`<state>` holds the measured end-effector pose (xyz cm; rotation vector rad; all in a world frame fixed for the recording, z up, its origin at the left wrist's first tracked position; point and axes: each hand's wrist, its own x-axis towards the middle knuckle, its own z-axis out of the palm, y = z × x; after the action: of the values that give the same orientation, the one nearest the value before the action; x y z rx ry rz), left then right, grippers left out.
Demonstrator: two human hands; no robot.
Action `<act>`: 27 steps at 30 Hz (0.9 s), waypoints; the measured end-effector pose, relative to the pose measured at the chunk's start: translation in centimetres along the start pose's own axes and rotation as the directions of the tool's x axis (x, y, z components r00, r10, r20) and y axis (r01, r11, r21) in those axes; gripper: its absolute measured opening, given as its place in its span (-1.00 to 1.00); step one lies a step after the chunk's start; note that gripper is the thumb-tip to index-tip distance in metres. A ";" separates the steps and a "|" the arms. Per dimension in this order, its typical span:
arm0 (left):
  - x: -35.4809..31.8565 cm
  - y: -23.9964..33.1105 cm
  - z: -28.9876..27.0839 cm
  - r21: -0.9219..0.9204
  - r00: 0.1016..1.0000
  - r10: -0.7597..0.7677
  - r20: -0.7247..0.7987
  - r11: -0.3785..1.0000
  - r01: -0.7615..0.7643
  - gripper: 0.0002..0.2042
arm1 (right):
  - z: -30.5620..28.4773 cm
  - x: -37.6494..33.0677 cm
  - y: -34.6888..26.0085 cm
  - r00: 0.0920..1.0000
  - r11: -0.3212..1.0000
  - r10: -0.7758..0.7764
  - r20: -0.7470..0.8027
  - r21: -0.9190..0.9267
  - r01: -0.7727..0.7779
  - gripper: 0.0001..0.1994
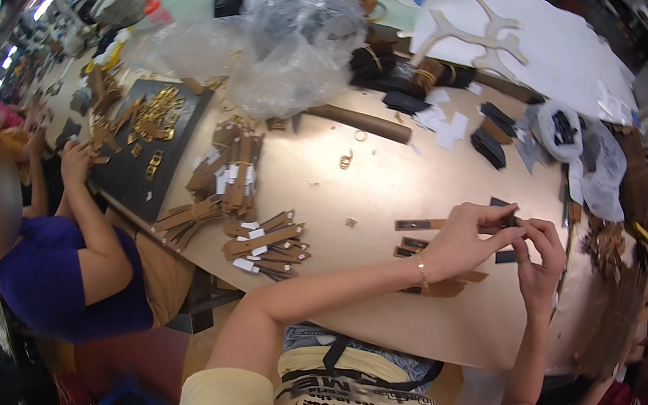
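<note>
My left hand [463, 238] and my right hand [542, 258] meet above the right side of the table, fingertips pinched together. Between them is a small dark strip-like piece [513, 215], mostly covered by the fingers, so its exact kind cannot be made out. Under and beside my left hand lie several brown leather strips [418, 224] with dark ends. Short black pieces [505, 257] rest on the table close to my fingers. A thin bracelet circles my left wrist.
Bundles of brown leather straps [267, 244] with white tags lie to the left. Beyond them, a dark board [158, 156] holds gold buckles, where a co-worker in purple [71, 278] sits. Plastic bags [298, 30], a brown tube [362, 124] and dark bundles lie at the back.
</note>
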<state>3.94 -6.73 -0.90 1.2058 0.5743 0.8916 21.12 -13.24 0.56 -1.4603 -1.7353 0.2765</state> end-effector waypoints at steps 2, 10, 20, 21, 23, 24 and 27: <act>-1.4 -0.3 -0.1 0.039 0.994 -0.107 0.022 0.994 0.106 -0.59 | 0.2 -1.3 -0.1 0.999 0.998 0.043 -0.001 0.038 -0.043 -0.72; -5.9 -1.4 -0.9 0.096 0.958 -0.274 0.084 0.959 0.266 -0.62 | 0.6 -5.2 0.2 0.921 0.815 0.305 0.243 0.433 -0.384 -0.79; -8.3 -2.6 -0.3 0.064 0.929 -0.363 0.072 0.931 0.359 -0.63 | 0.8 -7.7 -2.3 0.998 0.996 -0.036 0.061 -0.075 0.040 -0.74; -8.5 -2.6 -0.1 0.066 0.934 -0.350 0.074 0.936 0.346 -0.63 | 0.7 -8.0 -2.2 0.998 0.996 -0.040 0.048 -0.084 0.044 -0.73; -8.4 -2.5 0.3 0.113 0.949 -0.305 0.084 0.949 0.295 -0.64 | 0.4 -8.6 -2.1 0.998 0.992 -0.044 0.051 -0.113 0.050 -0.71; -8.3 -2.5 0.4 0.132 0.957 -0.275 0.090 0.956 0.262 -0.65 | 0.2 -8.7 -2.0 0.997 0.990 -0.045 0.067 -0.133 0.054 -0.69; -7.7 -2.5 0.6 -0.052 0.945 -0.309 0.106 0.947 0.316 -0.67 | 0.0 -8.8 -2.1 0.997 0.991 -0.039 0.071 -0.127 0.048 -0.70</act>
<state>0.83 -13.70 -3.67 1.0533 0.6317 0.5758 19.45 -21.72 -2.06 -1.5176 -1.8672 0.1963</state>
